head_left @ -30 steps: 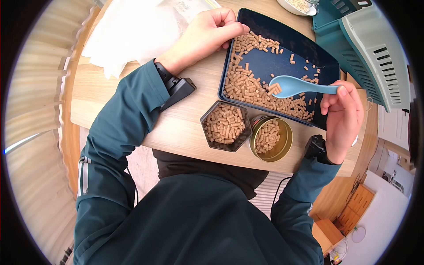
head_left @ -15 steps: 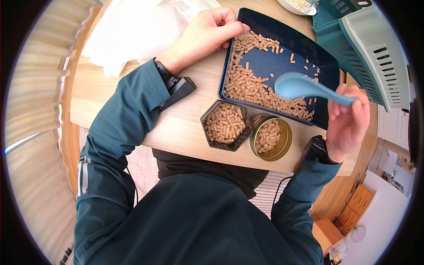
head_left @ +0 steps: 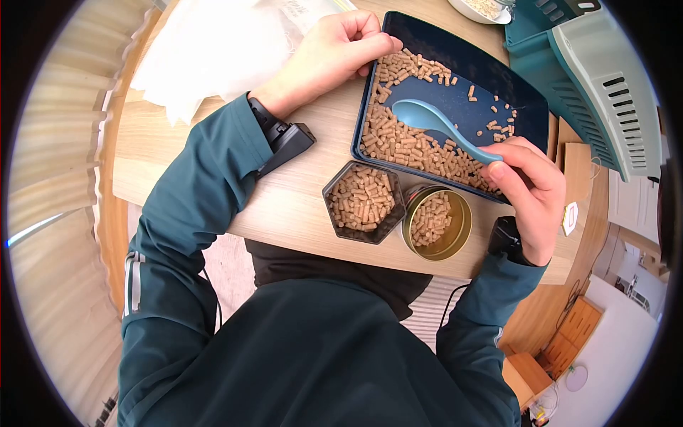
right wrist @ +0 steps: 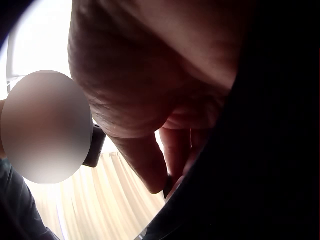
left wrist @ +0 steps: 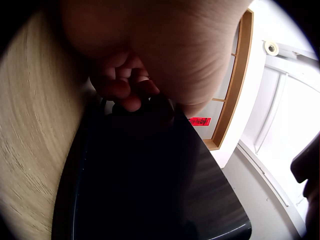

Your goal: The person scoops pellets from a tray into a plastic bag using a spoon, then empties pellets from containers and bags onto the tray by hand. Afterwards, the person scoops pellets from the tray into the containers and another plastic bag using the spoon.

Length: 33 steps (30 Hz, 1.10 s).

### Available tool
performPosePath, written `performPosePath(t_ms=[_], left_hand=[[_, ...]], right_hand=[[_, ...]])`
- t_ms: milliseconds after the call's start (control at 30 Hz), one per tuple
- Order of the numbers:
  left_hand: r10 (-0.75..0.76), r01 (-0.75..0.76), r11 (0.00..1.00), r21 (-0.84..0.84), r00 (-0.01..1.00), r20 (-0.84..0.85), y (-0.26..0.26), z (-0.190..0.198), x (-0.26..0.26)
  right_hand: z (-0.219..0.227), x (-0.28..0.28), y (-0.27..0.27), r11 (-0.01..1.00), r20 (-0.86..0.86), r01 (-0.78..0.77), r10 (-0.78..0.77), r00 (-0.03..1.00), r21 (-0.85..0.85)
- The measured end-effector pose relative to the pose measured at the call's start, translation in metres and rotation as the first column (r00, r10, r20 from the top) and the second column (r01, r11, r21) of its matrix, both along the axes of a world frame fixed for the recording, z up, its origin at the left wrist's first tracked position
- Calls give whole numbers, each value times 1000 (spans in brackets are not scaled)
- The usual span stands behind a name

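Observation:
My right hand [head_left: 530, 188] pinches the handle of a light blue spoon [head_left: 447, 124] between thumb and fingers. The spoon's bowl, with no pellets showing in it, is low over the tan pellets [head_left: 398, 146] in a dark blue tray [head_left: 455, 53]. At the tray's left rim, my left hand [head_left: 324, 60] grips the edge; the left wrist view shows its curled fingers [left wrist: 117, 89] at the dark wall. Close to the tray's near side stand a dark hexagonal container [head_left: 346, 231] and a round gold tin [head_left: 464, 224], both holding pellets.
A translucent white bag [head_left: 213, 57] lies at the back left of the wooden table [head_left: 284, 220]. On the right stands a teal and grey slotted carrier [head_left: 605, 78]. A white bowl [head_left: 491, 18] sits at the far edge. Curtains [head_left: 60, 164] hang left.
The spoon held pellets a second ago, then was tilted and bare. My right hand has since swung the spoon's bowl left over the pellets. The left hand stays at the rim.

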<state>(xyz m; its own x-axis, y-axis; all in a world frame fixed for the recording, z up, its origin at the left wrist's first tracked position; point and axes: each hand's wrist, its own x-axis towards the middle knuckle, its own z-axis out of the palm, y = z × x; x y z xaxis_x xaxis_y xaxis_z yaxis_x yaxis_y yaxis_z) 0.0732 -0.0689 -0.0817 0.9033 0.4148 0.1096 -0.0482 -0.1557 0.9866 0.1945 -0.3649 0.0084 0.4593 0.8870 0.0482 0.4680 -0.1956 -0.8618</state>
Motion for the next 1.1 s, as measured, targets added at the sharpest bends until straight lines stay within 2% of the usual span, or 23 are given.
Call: performPosePath(t_ms=[67, 300, 400, 467, 500, 567, 633, 733, 800, 833, 900, 933, 967, 1033, 1100], left_hand=[[3, -3, 1000, -2, 1000, -3, -1, 2, 0], [2, -2, 1000, 5, 1000, -7, -1, 2, 0], [0, 0, 1000, 11, 1000, -10, 0, 1, 0], [-2, 2, 1000, 13, 1000, -9, 0, 0, 0], [-4, 5, 1000, 14, 1000, -9, 1, 0, 0], [-6, 6, 1000, 9, 1000, -7, 1, -2, 0], [-7, 7, 1000, 5, 1000, -5, 2, -2, 0], [-12, 12, 1000, 11, 1000, 2, 1, -1, 0], [-5, 5, 1000, 12, 1000, -3, 1, -1, 0], [-6, 6, 1000, 12, 1000, -3, 1, -1, 0], [0, 0, 1000, 11, 1000, -2, 0, -1, 0], [0, 0, 1000, 10, 1000, -2, 0, -1, 0], [-1, 2, 1000, 10, 1000, -4, 0, 0, -1], [-3, 3, 1000, 10, 1000, -5, 0, 1, -1], [4, -3, 1000, 26, 1000, -9, -1, 2, -1]], right_hand=[[-1, 2, -2, 999, -109, 10, -6, 994, 38], [-5, 7, -7, 996, -179, 2, 15, 984, 94], [-8, 9, -5, 992, -205, 67, -43, 978, 110], [-10, 10, -4, 964, -339, 195, -126, 933, 179], [-10, 11, -4, 964, -339, 196, -127, 932, 179], [-9, 14, -5, 926, -452, 304, -177, 874, 223], [-9, 16, -6, 917, -459, 325, -193, 867, 230], [-10, 21, -8, 879, -515, 363, -166, 841, 309], [-12, 25, -11, 847, -578, 354, -70, 813, 396], [-11, 25, -11, 847, -578, 354, -70, 813, 396], [-8, 25, -12, 812, -558, 276, 73, 826, 514], [-11, 32, -14, 804, -519, 178, 182, 835, 568], [-12, 33, -16, 804, -520, 178, 182, 835, 567], [-12, 35, -17, 798, -447, 44, 289, 847, 600], [-12, 32, -17, 802, -434, 66, 250, 866, 594]])
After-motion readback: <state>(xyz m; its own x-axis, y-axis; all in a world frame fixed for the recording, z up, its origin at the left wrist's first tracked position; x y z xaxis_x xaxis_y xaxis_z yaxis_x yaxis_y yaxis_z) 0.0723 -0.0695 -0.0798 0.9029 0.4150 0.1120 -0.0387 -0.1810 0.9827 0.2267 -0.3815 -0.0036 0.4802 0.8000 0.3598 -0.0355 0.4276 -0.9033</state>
